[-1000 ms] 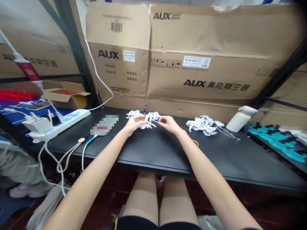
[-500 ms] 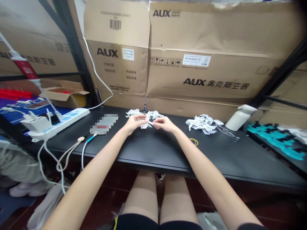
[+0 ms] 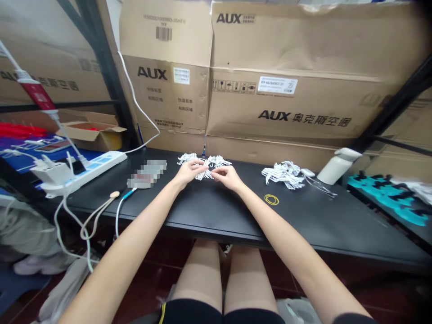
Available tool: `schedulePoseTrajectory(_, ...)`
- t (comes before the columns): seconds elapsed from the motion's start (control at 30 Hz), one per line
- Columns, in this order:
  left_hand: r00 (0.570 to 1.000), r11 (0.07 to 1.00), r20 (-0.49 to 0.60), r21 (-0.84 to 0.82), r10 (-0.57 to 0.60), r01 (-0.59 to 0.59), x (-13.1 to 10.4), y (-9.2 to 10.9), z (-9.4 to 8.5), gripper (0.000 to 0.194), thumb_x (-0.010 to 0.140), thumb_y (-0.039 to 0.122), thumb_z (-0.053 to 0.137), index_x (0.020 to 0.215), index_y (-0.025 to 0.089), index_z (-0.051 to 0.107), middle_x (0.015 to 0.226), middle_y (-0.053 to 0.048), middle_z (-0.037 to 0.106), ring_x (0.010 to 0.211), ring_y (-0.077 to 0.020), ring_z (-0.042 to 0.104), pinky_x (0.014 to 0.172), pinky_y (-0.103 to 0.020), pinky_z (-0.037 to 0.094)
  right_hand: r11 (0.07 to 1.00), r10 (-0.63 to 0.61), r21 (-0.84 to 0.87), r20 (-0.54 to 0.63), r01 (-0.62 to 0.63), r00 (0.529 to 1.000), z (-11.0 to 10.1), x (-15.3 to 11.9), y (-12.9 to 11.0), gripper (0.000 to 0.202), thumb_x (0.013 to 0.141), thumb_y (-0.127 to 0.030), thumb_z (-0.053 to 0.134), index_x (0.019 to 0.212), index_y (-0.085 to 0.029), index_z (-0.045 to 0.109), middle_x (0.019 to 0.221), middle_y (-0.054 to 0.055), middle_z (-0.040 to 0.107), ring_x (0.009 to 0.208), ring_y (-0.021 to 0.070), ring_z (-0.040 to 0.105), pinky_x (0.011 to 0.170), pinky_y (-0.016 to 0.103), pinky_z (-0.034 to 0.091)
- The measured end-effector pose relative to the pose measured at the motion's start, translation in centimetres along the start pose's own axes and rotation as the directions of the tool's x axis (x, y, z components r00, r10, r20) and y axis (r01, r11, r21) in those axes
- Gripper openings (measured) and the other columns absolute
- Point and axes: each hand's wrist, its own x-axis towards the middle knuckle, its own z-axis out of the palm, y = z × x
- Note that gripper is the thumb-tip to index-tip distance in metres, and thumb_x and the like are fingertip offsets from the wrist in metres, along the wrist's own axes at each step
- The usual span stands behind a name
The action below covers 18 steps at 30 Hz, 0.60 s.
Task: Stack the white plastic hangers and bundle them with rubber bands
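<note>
White twisted cords lie in small bundles near the back middle of the black table: one bundle (image 3: 187, 157) behind my left hand (image 3: 189, 172), another (image 3: 218, 161) behind my right hand (image 3: 226, 175). Between my hands is a third white bundle (image 3: 204, 174). My left hand is closed on this bundle, fingers pointing right. My right hand pinches at its right edge, but what lies between the fingertips is too small to make out. A larger pile of white cords (image 3: 284, 174) rests to the right, with yellow rings (image 3: 271, 200) in front of it.
At the left are a white power strip (image 3: 86, 173), a blurred device (image 3: 146, 174) with a cable, and a beige cord loop (image 3: 101, 209). To the right stand a white bottle (image 3: 337, 166) and teal parts (image 3: 388, 198). Large cardboard boxes (image 3: 276, 54) rise behind the table.
My right hand has shifted slightly left, and the white strand that stretched between my hands no longer shows. The yellow rings are now uncovered by my right forearm.
</note>
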Motion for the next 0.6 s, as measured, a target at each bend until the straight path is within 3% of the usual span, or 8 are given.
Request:
schedulePoseTrajectory(0.1,0.993,0.997,-0.119,-0.081,-0.016,0.007,0.4,0.0,-0.2,0.05,0.053,0.041,0.084,0.091,0.014,0.067,0.081,-0.009,0.072,0.075,-0.0214,0.068,0.069,-0.03,0.051,0.996,0.078,-0.027,-0.092,-0.081,0.993,0.2,0.1,0.0,0.039,0.087,-0.05,0.05,0.088,-0.016,0.07,0.083,0.006,0.07,0.069,0.0177,0.066,0.066,0.029,0.055)
schedulePoseTrajectory(0.17,0.973,0.986,-0.225,-0.167,-0.049,0.011,0.8,-0.1,-0.3,0.054,0.049,0.039,0.086,0.094,0.013,0.067,0.082,-0.009,0.073,0.074,-0.0213,0.069,0.068,-0.032,0.052,0.981,0.057,-0.178,-0.12,-0.078,0.991,0.3,-0.2,0.0,0.041,0.092,-0.046,0.042,0.097,-0.016,0.069,0.097,0.008,0.071,0.084,0.0195,0.067,0.077,0.031,0.054)
schedulePoseTrajectory(0.27,0.946,0.965,-0.321,-0.259,-0.054,-0.033,1.2,-0.3,-0.6,0.057,0.046,0.036,0.087,0.094,0.012,0.067,0.085,-0.01,0.073,0.074,-0.0208,0.069,0.069,-0.032,0.054,0.875,-0.076,-0.478,0.017,0.075,0.997,0.6,-0.7,-0.1,0.037,0.095,-0.036,0.042,0.119,-0.016,0.061,0.124,0.01,0.063,0.115,0.0218,0.058,0.1,0.033,0.042)
schedulePoseTrajectory(0.33,0.933,0.958,-0.358,-0.28,-0.048,-0.058,1.4,-0.4,-0.8,0.058,0.045,0.036,0.087,0.093,0.011,0.067,0.084,-0.009,0.072,0.073,-0.0199,0.069,0.069,-0.032,0.054,0.788,-0.1,-0.59,0.153,0.173,0.983,1.0,-1.0,-0.2,0.04,0.096,-0.031,0.04,0.13,-0.016,0.053,0.134,0.012,0.056,0.126,0.022,0.05,0.105,0.033,0.037)
schedulePoseTrajectory(0.43,0.917,0.953,-0.393,-0.297,-0.062,-0.063,1.5,-0.5,-0.9,0.059,0.045,0.036,0.087,0.094,0.011,0.067,0.083,-0.009,0.072,0.07,-0.0189,0.068,0.068,-0.032,0.054,0.709,-0.082,-0.666,0.247,0.23,0.966,1.3,-1.2,-0.7,0.037,0.097,-0.028,0.039,0.129,-0.015,0.053,0.13,0.013,0.059,0.127,0.0229,0.049,0.102,0.032,0.04)
schedulePoseTrajectory(0.6,0.916,0.953,-0.394,-0.298,-0.071,-0.054,1.4,-0.4,-0.8,0.057,0.044,0.034,0.088,0.092,0.011,0.068,0.082,-0.009,0.072,0.07,-0.0189,0.068,0.068,-0.031,0.054,0.675,-0.001,-0.726,0.183,0.135,0.983,-0.1,-1.2,-1.6,0.022,0.092,-0.025,0.05,0.105,-0.018,0.067,0.106,0.01,0.07,0.104,0.0225,0.064,0.088,0.028,0.045)
